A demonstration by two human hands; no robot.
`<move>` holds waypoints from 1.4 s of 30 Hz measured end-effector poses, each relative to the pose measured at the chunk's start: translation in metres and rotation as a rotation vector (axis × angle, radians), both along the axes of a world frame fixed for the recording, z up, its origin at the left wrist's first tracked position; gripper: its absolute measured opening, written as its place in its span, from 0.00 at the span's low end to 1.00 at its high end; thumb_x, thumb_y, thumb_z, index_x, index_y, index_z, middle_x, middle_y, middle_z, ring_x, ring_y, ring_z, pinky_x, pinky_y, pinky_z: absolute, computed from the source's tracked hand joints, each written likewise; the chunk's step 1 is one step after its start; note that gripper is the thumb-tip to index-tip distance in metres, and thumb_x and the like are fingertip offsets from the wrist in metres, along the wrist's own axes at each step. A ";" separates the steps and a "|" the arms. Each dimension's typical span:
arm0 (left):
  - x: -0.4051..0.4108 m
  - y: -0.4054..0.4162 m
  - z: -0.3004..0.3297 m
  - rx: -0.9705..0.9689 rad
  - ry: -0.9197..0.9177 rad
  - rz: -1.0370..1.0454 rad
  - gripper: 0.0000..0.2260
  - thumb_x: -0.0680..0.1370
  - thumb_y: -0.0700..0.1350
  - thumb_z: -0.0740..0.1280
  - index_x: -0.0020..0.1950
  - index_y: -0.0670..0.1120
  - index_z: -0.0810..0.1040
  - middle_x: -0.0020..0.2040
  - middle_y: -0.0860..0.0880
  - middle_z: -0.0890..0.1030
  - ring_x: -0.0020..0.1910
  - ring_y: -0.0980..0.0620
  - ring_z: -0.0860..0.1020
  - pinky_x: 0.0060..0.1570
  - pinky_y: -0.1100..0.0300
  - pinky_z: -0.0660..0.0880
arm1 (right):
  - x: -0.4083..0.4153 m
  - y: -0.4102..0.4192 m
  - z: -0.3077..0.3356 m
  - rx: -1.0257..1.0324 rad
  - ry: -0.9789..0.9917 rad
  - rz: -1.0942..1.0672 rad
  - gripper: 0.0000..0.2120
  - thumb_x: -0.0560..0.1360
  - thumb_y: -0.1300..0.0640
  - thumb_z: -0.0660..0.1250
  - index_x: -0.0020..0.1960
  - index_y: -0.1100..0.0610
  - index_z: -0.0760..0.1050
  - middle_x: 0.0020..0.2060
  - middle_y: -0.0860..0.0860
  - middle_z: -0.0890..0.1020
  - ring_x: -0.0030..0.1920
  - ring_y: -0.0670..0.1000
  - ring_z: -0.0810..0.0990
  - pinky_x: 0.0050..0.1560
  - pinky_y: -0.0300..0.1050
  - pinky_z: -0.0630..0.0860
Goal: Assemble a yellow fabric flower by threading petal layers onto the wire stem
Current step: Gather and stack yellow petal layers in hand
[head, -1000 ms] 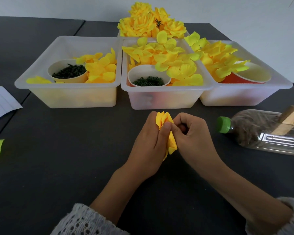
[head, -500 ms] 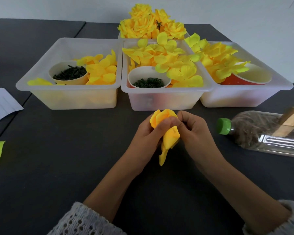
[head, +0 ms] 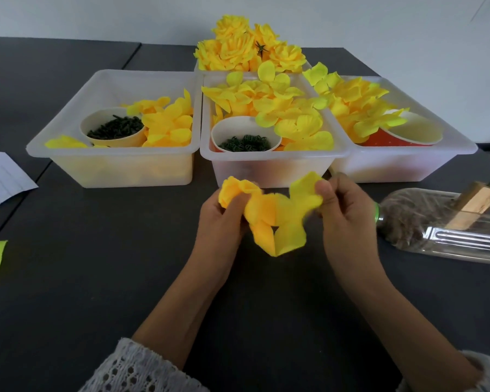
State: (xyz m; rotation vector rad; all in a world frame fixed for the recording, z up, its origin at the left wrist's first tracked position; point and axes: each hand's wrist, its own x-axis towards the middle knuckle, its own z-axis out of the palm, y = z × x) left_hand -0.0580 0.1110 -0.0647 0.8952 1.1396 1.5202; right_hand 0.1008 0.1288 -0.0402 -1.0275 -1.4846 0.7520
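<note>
Just in front of the middle bin [head: 266,171], the left hand [head: 224,219] gripped the bud [head: 235,190] while the right hand [head: 343,213] pinched a petal layer [head: 283,219], spread between them, likely to find its centre hole; the stem was hidden.

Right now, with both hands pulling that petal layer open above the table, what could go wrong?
1. The petal layer is stretched between the left hand and right hand; a harder pull might tear the thin fabric or slip it from a pinch.
2. No wire stem is visible, so the layer's hole may miss it.
3. The bottle lies beside the right hand and could get knocked.
</note>
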 end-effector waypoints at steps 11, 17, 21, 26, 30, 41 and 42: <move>-0.016 0.011 -0.011 -0.098 -0.005 0.206 0.08 0.82 0.46 0.60 0.51 0.47 0.77 0.42 0.43 0.80 0.44 0.41 0.78 0.47 0.43 0.75 | 0.050 0.025 0.038 -0.200 0.224 -0.090 0.14 0.83 0.52 0.55 0.50 0.61 0.74 0.39 0.60 0.77 0.35 0.57 0.74 0.31 0.44 0.71; -0.010 0.011 -0.010 -0.119 0.042 0.149 0.16 0.81 0.44 0.61 0.39 0.58 0.82 0.36 0.50 0.83 0.42 0.45 0.80 0.46 0.44 0.76 | 0.056 0.099 0.085 -0.358 0.443 -0.001 0.12 0.81 0.67 0.53 0.41 0.59 0.69 0.29 0.52 0.71 0.24 0.48 0.71 0.25 0.40 0.71; -0.006 0.010 -0.007 -0.125 0.056 0.107 0.07 0.81 0.43 0.62 0.47 0.51 0.80 0.43 0.45 0.83 0.47 0.42 0.81 0.53 0.38 0.77 | 0.059 0.146 0.106 -0.496 0.527 -0.148 0.04 0.81 0.66 0.57 0.51 0.65 0.70 0.38 0.59 0.73 0.28 0.51 0.79 0.28 0.44 0.79; -0.002 0.006 -0.004 -0.077 0.126 0.055 0.05 0.81 0.43 0.63 0.49 0.48 0.78 0.49 0.39 0.82 0.52 0.38 0.80 0.56 0.35 0.75 | 0.060 0.152 0.100 -0.347 -0.109 -0.501 0.19 0.79 0.50 0.59 0.65 0.56 0.57 0.50 0.56 0.74 0.44 0.56 0.76 0.46 0.49 0.73; 0.003 0.003 -0.005 -0.024 0.234 0.016 0.05 0.80 0.44 0.64 0.49 0.53 0.78 0.45 0.48 0.82 0.48 0.47 0.81 0.50 0.50 0.78 | 0.025 0.091 0.074 -0.226 -0.396 -0.065 0.06 0.79 0.51 0.61 0.47 0.52 0.70 0.34 0.49 0.75 0.33 0.49 0.75 0.32 0.42 0.70; -0.001 0.002 -0.007 0.084 0.360 -0.038 0.16 0.71 0.57 0.68 0.56 0.53 0.78 0.50 0.52 0.82 0.50 0.56 0.81 0.48 0.58 0.79 | -0.017 0.027 0.037 -0.081 -0.782 0.316 0.16 0.80 0.53 0.60 0.34 0.49 0.70 0.30 0.48 0.75 0.31 0.43 0.71 0.33 0.37 0.67; -0.003 0.003 -0.006 0.091 0.315 -0.020 0.15 0.72 0.57 0.69 0.56 0.53 0.78 0.50 0.52 0.82 0.51 0.54 0.81 0.50 0.54 0.79 | -0.013 0.029 0.039 -0.057 -0.747 0.255 0.16 0.81 0.54 0.60 0.34 0.49 0.69 0.30 0.48 0.75 0.30 0.43 0.72 0.32 0.38 0.69</move>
